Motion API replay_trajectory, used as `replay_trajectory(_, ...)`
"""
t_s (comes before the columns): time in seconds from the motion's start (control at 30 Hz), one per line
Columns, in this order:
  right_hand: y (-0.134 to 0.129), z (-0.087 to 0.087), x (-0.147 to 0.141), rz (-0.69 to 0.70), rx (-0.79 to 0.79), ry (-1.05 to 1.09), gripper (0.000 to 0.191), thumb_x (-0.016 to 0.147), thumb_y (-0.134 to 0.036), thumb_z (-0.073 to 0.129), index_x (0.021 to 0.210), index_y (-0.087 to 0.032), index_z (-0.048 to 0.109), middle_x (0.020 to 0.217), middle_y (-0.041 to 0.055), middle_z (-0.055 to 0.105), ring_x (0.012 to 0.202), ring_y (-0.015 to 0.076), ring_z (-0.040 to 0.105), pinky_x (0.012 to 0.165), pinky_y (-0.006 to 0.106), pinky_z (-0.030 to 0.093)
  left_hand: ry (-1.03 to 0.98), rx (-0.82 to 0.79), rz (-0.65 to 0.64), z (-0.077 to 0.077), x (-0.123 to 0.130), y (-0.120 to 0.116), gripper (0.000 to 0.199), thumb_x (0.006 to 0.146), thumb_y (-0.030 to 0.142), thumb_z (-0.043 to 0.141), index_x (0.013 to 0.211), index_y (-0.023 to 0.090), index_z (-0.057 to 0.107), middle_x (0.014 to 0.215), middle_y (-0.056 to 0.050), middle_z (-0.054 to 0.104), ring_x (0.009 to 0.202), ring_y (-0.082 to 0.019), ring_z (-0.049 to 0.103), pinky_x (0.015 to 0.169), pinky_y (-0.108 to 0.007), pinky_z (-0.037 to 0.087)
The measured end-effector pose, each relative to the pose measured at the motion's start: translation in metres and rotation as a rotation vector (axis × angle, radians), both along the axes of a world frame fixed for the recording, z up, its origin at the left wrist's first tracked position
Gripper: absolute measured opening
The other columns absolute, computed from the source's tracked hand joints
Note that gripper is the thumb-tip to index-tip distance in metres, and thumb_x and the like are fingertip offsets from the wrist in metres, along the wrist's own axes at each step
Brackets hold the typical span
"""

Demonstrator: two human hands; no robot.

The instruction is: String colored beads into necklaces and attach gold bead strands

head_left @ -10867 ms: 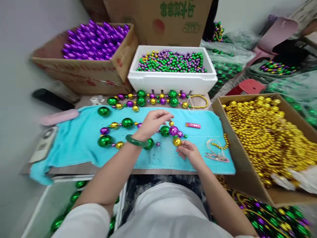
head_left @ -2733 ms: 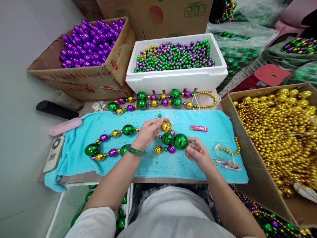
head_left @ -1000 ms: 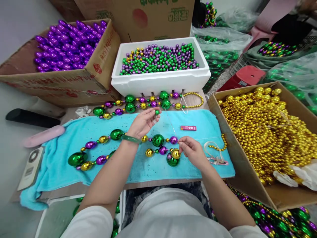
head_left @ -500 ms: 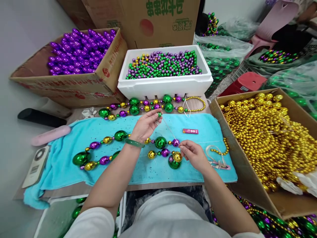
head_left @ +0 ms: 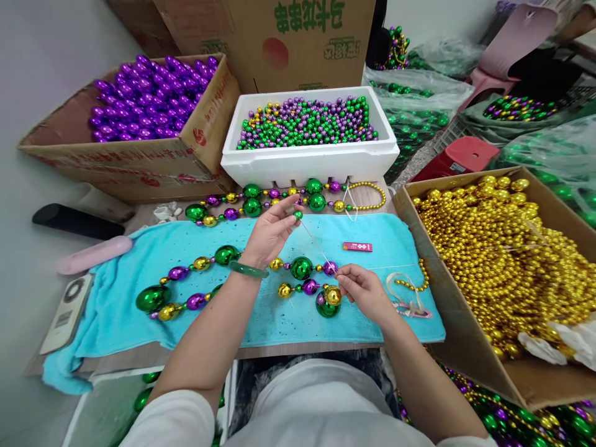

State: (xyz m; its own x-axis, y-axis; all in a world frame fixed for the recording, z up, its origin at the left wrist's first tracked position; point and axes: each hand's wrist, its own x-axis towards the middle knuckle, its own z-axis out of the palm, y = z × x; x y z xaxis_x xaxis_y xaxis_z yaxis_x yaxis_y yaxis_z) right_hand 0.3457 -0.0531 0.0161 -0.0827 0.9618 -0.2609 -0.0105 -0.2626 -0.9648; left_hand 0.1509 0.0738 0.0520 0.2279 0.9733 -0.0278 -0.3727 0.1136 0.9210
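Note:
Pinched between the fingertips of my left hand (head_left: 272, 233) is a small green bead (head_left: 298, 215). A thin string (head_left: 316, 243) slants down from that bead to my right hand (head_left: 361, 287), whose thumb and forefinger are closed on it. Right beside the right fingertips lie a gold ball (head_left: 333, 295), a big green ball (head_left: 328, 308) and a purple ball (head_left: 330, 268). They belong to a bead necklace (head_left: 156, 298) of green, gold and purple balls on the turquoise towel (head_left: 279, 323). My left wrist and forearm hide part of it.
A finished-looking bead strand (head_left: 252, 207) lies behind the towel, below a white foam box (head_left: 310, 162) of small beads. Cardboard boxes hold purple beads (head_left: 149, 99) at left and gold bead strings (head_left: 507, 248) at right. A pink lighter (head_left: 357, 246) rests on the towel.
My left hand has shifted slightly left with the green bead, and its free fingers have lifted a little. My right hand has stayed nearly in place, the string still stretched between them.

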Motion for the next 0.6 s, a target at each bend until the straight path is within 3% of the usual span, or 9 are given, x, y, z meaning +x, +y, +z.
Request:
replay_trajectory(0.37, 0.001, 0.004, 0.002, -0.005, 0.014, -0.007, 0.029, 0.076, -0.047, 0.065, 0.077, -0.018, 0.059, 0.054, -0.0030, 0.054, 0.045, 0.0087, 0.041, 0.045, 0.024, 0.032, -0.004, -0.056, -0.097, 0.015, -0.002, -0.005, 0.063, 0.062, 0.010, 0.079, 0.121, 0.024, 0.063, 0.085, 0.000, 0.068, 0.079, -0.010, 0.061, 0.067, -0.020, 0.048)
replay_trajectory(0.5, 0.003, 0.008, 0.000, -0.014, 0.018, 0.017, 0.031, 0.076, -0.048, 0.066, 0.077, -0.018, 0.058, 0.056, -0.0023, 0.057, 0.045, 0.0087, 0.045, 0.044, 0.023, 0.034, 0.093, -0.094, -0.191, 0.011, 0.009, -0.020, 0.025, 0.066, 0.023, 0.080, 0.088, 0.017, 0.071, 0.085, -0.004, 0.071, 0.075, -0.012, 0.062, 0.066, -0.024, 0.048)
replay_trajectory(0.6, 0.003, 0.011, 0.003, -0.016, 0.004, 0.033, 0.034, 0.072, -0.049, 0.070, 0.081, -0.019, 0.058, 0.063, -0.0008, 0.062, 0.045, 0.0084, 0.046, 0.041, 0.022, 0.034, 0.215, -0.047, -0.237, 0.011, 0.020, -0.033, 0.016, 0.070, 0.029, 0.077, 0.073, 0.016, 0.068, 0.085, -0.006, 0.072, 0.070, -0.012, 0.060, 0.065, -0.027, 0.048)
